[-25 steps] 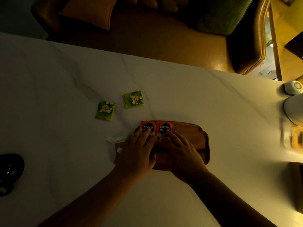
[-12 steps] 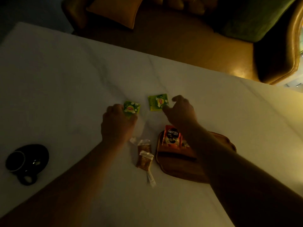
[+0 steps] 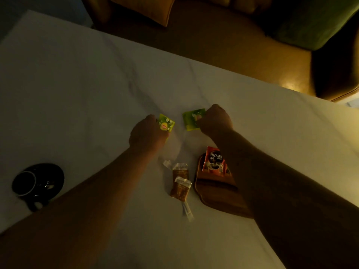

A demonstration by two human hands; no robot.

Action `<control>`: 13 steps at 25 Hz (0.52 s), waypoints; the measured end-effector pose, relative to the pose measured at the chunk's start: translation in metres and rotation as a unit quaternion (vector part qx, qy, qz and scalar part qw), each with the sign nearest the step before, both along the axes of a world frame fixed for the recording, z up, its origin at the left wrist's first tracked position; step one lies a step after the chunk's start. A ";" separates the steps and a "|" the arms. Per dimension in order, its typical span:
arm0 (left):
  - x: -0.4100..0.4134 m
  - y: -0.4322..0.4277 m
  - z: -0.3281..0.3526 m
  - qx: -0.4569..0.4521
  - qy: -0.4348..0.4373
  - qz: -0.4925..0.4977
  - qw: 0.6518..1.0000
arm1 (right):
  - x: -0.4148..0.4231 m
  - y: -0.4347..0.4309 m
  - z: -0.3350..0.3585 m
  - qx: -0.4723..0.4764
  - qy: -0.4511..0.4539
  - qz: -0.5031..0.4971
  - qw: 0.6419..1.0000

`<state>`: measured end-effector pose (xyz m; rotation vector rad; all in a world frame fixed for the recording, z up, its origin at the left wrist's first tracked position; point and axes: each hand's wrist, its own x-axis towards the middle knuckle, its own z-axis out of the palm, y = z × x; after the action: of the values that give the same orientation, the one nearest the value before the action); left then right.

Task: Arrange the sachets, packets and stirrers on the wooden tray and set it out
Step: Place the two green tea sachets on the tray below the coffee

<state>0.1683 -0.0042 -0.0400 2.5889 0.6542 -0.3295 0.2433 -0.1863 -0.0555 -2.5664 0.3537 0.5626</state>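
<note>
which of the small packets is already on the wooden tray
The red coffee packet is: it leans on the wooden tray. The two green packets are in the hands, and the brown ones lie on the table.

We read one clear word, "NESCAFÉ", in white capitals across the upper part of the red sachet [image 3: 213, 161] standing at the far left end of the wooden tray [image 3: 213, 197]. The small print beneath that word is too fine for us to read. On the left green packet [image 3: 165, 122] we see a yellow-and-red oval logo, its lettering blurred. The right green packet [image 3: 193, 119] shows no legible text.
</note>
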 end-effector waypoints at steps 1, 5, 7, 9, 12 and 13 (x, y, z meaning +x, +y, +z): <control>-0.003 -0.001 0.002 -0.012 -0.016 -0.011 1.000 | -0.006 -0.001 0.003 0.037 -0.013 -0.009 0.999; -0.034 -0.009 0.009 -0.129 -0.026 0.015 0.991 | -0.030 -0.016 0.010 0.060 -0.049 -0.049 0.996; -0.051 -0.012 0.014 -0.168 -0.009 0.021 0.986 | -0.031 -0.019 0.013 0.021 -0.026 -0.049 0.998; -0.063 -0.008 0.018 -0.215 -0.021 0.048 0.975 | -0.027 -0.007 0.015 -0.006 -0.017 -0.034 0.999; -0.069 0.008 0.024 -0.257 -0.047 0.102 0.960 | -0.023 0.031 0.015 -0.031 -0.040 0.042 0.998; -0.070 0.013 0.025 -0.258 -0.043 0.106 0.960 | -0.023 0.043 0.014 -0.038 -0.043 0.074 0.996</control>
<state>0.0988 0.0091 -0.0152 2.0072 0.6988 -0.2734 0.2198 -0.1435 -0.0414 -2.6952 0.1604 0.4983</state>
